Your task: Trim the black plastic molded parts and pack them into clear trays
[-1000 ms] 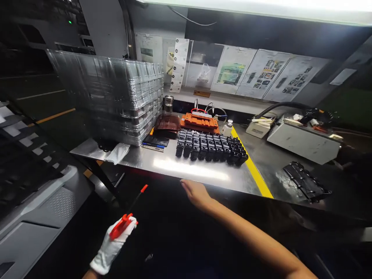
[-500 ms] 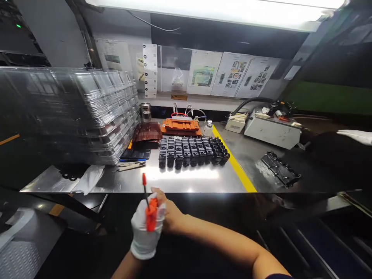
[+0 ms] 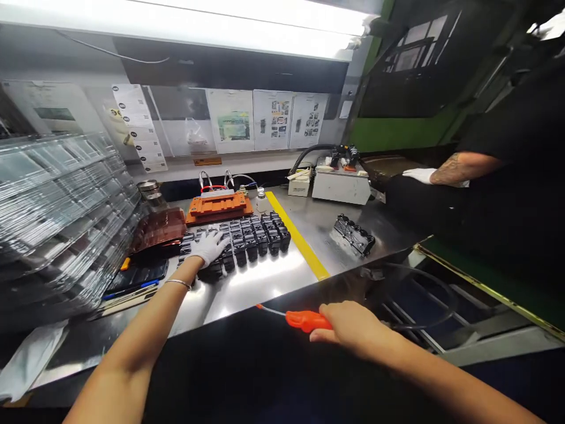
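Note:
My left hand (image 3: pixel 210 247), in a white glove, reaches over the bench with fingers spread on top of the rows of black moulded parts (image 3: pixel 251 238). Whether it has taken hold of any of them I cannot tell. My bare right hand (image 3: pixel 353 327) is closed round an orange air blow gun (image 3: pixel 308 320) in front of the bench edge. Its thin nozzle, with a red tip, points left.
Stacked clear plastic trays (image 3: pixel 57 206) stand at the left. Behind the rows sits an orange fixture (image 3: pixel 219 206). Past the yellow line (image 3: pixel 298 238) lie another black part (image 3: pixel 354 235) and a grey box (image 3: pixel 341 187). A co-worker's gloved hand (image 3: pixel 419 175) is at the right.
My hands have parted. The left moved from the blow gun to the black parts; the right carried the blow gun rightward, its nozzle turning from upward to leftward. The view swung right.

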A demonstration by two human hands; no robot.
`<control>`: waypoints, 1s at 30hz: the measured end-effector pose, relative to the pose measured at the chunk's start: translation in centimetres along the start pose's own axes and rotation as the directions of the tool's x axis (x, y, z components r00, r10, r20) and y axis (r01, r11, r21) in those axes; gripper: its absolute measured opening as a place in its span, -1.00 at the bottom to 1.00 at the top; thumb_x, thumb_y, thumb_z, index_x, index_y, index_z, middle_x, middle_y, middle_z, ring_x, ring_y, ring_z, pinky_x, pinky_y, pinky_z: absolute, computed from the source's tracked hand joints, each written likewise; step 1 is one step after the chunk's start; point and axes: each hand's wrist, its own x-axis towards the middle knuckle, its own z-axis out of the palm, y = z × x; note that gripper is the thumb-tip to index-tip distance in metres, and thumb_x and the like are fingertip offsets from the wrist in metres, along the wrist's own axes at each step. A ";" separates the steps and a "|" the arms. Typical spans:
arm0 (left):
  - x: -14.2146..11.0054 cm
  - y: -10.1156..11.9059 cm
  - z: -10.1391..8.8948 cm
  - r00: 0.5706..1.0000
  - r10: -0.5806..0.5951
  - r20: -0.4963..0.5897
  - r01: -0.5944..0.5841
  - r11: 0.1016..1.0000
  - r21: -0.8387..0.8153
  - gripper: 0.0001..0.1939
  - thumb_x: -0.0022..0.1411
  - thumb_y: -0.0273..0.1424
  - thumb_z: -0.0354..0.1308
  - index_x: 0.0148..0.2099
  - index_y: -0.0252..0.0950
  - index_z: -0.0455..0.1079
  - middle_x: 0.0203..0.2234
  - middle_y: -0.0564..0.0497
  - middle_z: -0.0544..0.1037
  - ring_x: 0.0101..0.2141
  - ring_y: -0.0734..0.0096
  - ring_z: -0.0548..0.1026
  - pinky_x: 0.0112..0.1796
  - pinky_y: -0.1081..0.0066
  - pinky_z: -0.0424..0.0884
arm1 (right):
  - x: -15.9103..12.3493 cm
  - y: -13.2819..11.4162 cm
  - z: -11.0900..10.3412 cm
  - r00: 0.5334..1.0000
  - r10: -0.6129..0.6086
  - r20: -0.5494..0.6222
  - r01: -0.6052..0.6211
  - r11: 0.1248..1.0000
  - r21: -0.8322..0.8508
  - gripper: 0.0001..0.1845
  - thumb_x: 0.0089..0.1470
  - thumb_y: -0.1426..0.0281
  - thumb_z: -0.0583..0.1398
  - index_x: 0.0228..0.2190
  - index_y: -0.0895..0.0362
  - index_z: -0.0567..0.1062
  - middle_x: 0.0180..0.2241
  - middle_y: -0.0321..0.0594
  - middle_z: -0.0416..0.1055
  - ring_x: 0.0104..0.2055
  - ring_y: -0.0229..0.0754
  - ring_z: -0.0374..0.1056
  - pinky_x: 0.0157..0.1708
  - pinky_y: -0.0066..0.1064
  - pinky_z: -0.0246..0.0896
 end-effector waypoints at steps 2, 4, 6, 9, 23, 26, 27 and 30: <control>0.9 0.4 1.0 0.992 -0.051 0.116 0.036 0.991 0.129 -0.49 0.20 -0.02 -0.02 0.09 -0.16 0.38 0.23 -0.23 0.25 0.24 -0.27 0.07 0.07 -0.37 -0.12 | -1.7 2.8 0.5 0.989 0.140 -0.054 -0.138 0.990 0.044 -0.47 -0.09 -0.18 0.17 -0.54 0.04 0.45 -0.51 -0.10 0.47 -0.44 0.03 0.39 -0.50 -0.35 0.03; 1.5 1.8 1.7 0.990 -0.074 0.120 0.042 0.967 0.250 -0.48 0.25 -0.02 -0.10 0.10 -0.17 0.35 0.22 -0.25 0.25 0.21 -0.26 0.13 0.04 -0.38 -0.06 | -3.3 5.9 0.6 0.965 0.246 -0.091 -0.234 0.964 0.125 -0.46 -0.08 -0.19 0.14 -0.61 0.03 0.39 -0.59 -0.15 0.42 -0.52 -0.04 0.34 -0.54 -0.36 -0.05; 2.4 4.5 2.8 0.998 -0.012 0.060 -0.008 0.943 0.331 -0.48 0.29 -0.07 -0.14 0.13 -0.23 0.33 0.20 -0.27 0.28 0.17 -0.19 0.20 0.05 -0.31 0.01 | -4.6 8.3 0.6 0.951 0.293 -0.097 -0.272 0.945 0.182 -0.41 0.01 -0.19 0.03 -0.64 0.03 0.33 -0.63 -0.20 0.38 -0.56 -0.11 0.29 -0.54 -0.37 -0.09; 4.7 10.1 5.8 0.956 0.274 0.110 -0.295 0.882 0.369 -0.48 0.34 -0.15 -0.15 0.23 -0.27 0.21 0.22 -0.21 0.26 0.20 0.00 0.17 0.13 -0.09 0.06 | -5.0 10.3 0.9 0.957 0.284 -0.067 -0.273 0.953 0.130 -0.37 0.13 -0.17 -0.14 -0.61 0.04 0.31 -0.63 -0.25 0.37 -0.55 -0.12 0.31 -0.53 -0.36 -0.07; 8.5 15.2 10.1 0.863 0.331 0.382 -0.445 0.856 0.263 -0.42 0.33 -0.03 -0.20 0.19 -0.26 0.29 0.20 -0.24 0.27 0.19 -0.07 0.18 0.13 -0.10 0.03 | 12.5 17.9 -7.0 0.904 0.423 0.054 -0.425 0.905 0.020 -0.39 0.18 -0.07 -0.19 -0.40 0.05 0.45 -0.42 -0.11 0.53 -0.24 0.10 0.47 -0.30 -0.24 0.20; 8.5 17.9 10.5 0.918 0.140 0.371 -0.257 0.923 0.287 -0.45 0.30 -0.05 -0.13 0.17 -0.23 0.32 0.20 -0.26 0.27 0.19 -0.16 0.16 0.08 -0.19 0.05 | 13.2 17.4 -10.6 0.926 0.357 0.124 -0.369 0.925 0.094 -0.37 0.18 -0.08 -0.19 -0.38 0.04 0.48 -0.39 -0.12 0.54 -0.22 0.09 0.47 -0.30 -0.27 0.21; 8.3 18.8 10.8 0.931 0.090 0.354 -0.202 0.935 0.293 -0.46 0.27 -0.05 -0.07 0.18 -0.21 0.31 0.22 -0.26 0.24 0.21 -0.20 0.12 0.08 -0.21 0.03 | 13.0 17.3 -11.8 0.929 0.338 0.149 -0.357 0.926 0.122 -0.37 0.17 -0.08 -0.19 -0.37 0.02 0.49 -0.38 -0.14 0.55 -0.21 0.08 0.47 -0.30 -0.28 0.21; 7.6 20.5 11.2 0.948 0.009 0.318 -0.103 0.954 0.281 -0.45 0.22 -0.10 0.04 0.20 -0.18 0.30 0.27 -0.26 0.16 0.24 -0.25 0.05 0.12 -0.26 -0.09 | 11.3 17.3 -14.8 0.910 0.349 0.225 -0.382 0.915 0.126 -0.34 0.15 -0.11 -0.23 -0.40 -0.01 0.48 -0.39 -0.17 0.54 -0.20 0.10 0.46 -0.30 -0.28 0.21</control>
